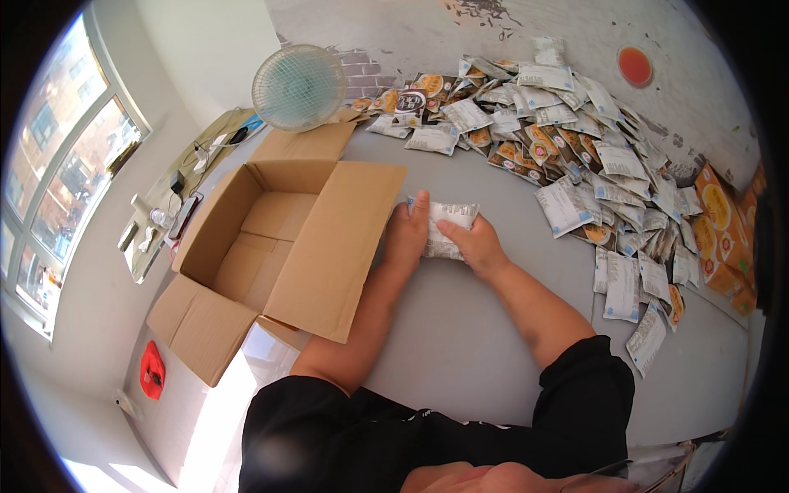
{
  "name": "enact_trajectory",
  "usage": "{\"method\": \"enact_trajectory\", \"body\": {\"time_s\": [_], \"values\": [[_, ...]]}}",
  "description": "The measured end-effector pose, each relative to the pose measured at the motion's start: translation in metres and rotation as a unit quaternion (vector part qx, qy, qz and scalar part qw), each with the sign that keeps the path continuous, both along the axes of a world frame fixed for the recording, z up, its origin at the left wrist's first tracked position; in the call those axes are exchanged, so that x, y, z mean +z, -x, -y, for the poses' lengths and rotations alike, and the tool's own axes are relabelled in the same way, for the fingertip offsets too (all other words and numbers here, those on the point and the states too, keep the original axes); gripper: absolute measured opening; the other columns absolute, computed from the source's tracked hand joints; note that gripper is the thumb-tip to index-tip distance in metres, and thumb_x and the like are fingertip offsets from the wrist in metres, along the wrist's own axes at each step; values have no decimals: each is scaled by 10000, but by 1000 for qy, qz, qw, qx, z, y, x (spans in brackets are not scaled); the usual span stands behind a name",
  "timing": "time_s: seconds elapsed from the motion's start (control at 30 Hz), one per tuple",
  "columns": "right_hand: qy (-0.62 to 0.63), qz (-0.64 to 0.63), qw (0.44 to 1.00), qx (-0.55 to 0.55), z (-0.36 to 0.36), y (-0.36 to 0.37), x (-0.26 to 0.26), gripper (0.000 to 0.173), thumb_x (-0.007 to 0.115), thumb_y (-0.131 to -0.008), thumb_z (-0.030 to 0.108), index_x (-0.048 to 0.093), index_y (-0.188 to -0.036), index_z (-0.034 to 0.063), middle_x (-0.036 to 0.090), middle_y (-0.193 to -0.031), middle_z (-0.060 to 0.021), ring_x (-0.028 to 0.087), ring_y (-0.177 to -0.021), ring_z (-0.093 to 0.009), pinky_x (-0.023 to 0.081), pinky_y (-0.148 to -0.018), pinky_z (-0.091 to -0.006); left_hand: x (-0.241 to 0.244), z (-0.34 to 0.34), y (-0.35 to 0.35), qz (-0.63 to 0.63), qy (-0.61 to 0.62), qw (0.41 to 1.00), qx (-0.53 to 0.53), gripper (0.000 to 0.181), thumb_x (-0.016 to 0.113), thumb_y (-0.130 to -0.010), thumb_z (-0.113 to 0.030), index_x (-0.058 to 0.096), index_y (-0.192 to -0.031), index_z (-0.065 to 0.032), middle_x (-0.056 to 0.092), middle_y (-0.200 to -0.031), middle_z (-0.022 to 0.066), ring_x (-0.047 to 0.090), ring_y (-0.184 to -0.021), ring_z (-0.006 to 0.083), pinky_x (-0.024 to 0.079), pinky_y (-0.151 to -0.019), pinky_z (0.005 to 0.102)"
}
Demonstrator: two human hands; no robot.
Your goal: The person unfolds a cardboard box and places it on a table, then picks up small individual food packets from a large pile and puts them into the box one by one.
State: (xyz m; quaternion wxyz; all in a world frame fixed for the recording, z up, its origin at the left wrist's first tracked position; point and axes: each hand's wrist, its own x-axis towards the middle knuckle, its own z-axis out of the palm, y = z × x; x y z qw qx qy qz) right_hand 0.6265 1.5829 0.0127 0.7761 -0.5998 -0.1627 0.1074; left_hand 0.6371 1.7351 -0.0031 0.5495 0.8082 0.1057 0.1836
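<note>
Between my two hands, over the grey table (pixel 456 320), are white printed packets (pixel 453 214), which look stacked together. My left hand (pixel 408 231) grips their left side with its thumb pointing up. On the right side my right hand (pixel 481 243) holds them, its thumb lying across the top face. Left of my hands stands an open cardboard box (pixel 246 246) with its flaps spread; the part of its inside that shows holds nothing. My left forearm passes beside its right flap. A large heap of white and brown packets (pixel 545 148) lies beyond and to the right.
A round mesh-covered fan (pixel 299 87) stands behind the box. Farther left, a side surface holds a phone (pixel 185 215), cables and a plastic bottle (pixel 161 217). Orange printed cartons (pixel 718 215) stand at the far right. A red bag (pixel 151 370) is low on the left.
</note>
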Motion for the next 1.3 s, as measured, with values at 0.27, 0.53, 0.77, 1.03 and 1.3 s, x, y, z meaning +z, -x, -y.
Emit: {"method": "enact_trajectory", "body": {"time_s": [0.27, 0.53, 0.77, 1.03, 1.3], "values": [[-21, 16, 999, 19, 1, -5, -8, 330, 643, -901, 157, 585, -1179, -12, 641, -1120, -82, 621, -974, -154, 508, -854, -303, 0, 3, 6, 16, 31, 999, -6, 684, 408, -963, -574, 567, -944, 91, 614, -902, 273, 612, -873, 372, 468, -772, 445], [-80, -92, 993, 2, 12, -23, -6, 341, 658, -885, 146, 571, -1176, -10, 647, -1117, -109, 642, -976, -193, 520, -854, -323, -9, 9, 21, 188, -118, 975, 30, 492, 639, -890, -263, 489, -1225, 64, 505, -1293, 240, 522, -1143, 430, 440, -980, 448], [-64, -109, 982, 140, 30, -28, -5, 339, 669, -849, 139, 593, -1153, 11, 664, -1065, -105, 651, -972, -199, 534, -827, -326, 38, 39, 100, 293, -402, 851, -167, 598, 722, -796, -169, 449, -1307, -19, 414, -1426, 180, 438, -1284, 357, 401, -1036, 443], [33, -10, 943, 331, 28, 19, 56, 269, 727, -808, 121, 660, -1057, 44, 677, -1030, -55, 649, -900, -151, 515, -796, -282, 107, 21, 176, 162, -518, 836, -88, 819, 766, -770, -282, 344, -1421, -20, 451, -1405, 175, 504, -1230, 349, 428, -1006, 438], [104, 429, 861, 253, 23, 98, 116, 245, 743, -780, 118, 667, -1001, 45, 659, -949, -58, 620, -878, -206, 499, -748, -346, 168, 9, 234, -20, -473, 876, -86, 735, 780, -756, -313, 444, -1352, -43, 679, -1060, 95, 643, -979, 302, 505, -853, 400]]}}
